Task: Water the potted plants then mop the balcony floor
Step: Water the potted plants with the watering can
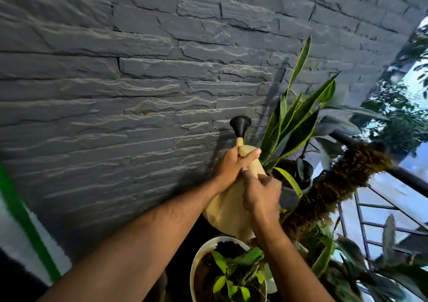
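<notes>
Item: tan watering can (228,205), plastic by the look of it, with a black funnel-shaped rose (240,125) at the spout tip. Position: lifted over the plants, close to the dark stone-clad wall (139,70), spout aimed up and away from the person.

Left hand (231,166): fingers wrapped over the upper neck of the can, just below the spout, steadying it.

Right hand (261,195): fingers curled tight on the can's body or handle; the handle itself is hidden, so the exact purchase cannot be told.

Plants in reach: snake plant (294,121), tall yellow-edged leaves, just beyond the can, its pot mostly hidden; white pot (196,262) directly below the can, dark soil, small green-leaved plant (231,271); moss pole (335,186) leaning across to the right; railing (393,172) behind.

Step in hand, judged: watering, with the can not yet tipped to pour; no water visible at the rose.

Handling notes: lower the rose toward the soil before tilting. Let the right hand lift the rear while the left guides the spout. Tip slowly; a full can will surge. Aim between the leaves at the soil, not onto the wall.

Mopping: not begun, as far as can be seen.
</notes>
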Action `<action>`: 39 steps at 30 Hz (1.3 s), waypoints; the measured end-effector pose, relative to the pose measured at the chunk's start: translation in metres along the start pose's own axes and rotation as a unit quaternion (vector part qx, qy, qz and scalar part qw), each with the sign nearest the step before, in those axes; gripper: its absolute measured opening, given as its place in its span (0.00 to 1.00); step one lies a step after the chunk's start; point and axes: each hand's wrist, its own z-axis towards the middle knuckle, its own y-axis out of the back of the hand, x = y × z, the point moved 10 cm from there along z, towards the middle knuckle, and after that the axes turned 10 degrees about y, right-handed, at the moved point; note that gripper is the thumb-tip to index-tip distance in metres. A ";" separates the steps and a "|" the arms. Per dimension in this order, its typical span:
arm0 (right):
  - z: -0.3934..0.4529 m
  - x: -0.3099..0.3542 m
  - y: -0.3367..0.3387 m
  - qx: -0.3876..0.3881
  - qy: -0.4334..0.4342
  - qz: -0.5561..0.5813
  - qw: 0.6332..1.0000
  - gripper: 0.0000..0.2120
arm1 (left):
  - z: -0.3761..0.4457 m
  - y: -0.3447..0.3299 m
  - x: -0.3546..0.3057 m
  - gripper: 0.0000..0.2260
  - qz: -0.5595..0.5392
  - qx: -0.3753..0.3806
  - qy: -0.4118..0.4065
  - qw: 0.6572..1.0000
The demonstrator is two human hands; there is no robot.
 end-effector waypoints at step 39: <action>-0.197 0.043 0.261 0.120 0.136 0.132 0.975 0.21 | -0.359 -0.142 -0.139 0.09 0.310 -0.088 -0.381 0.867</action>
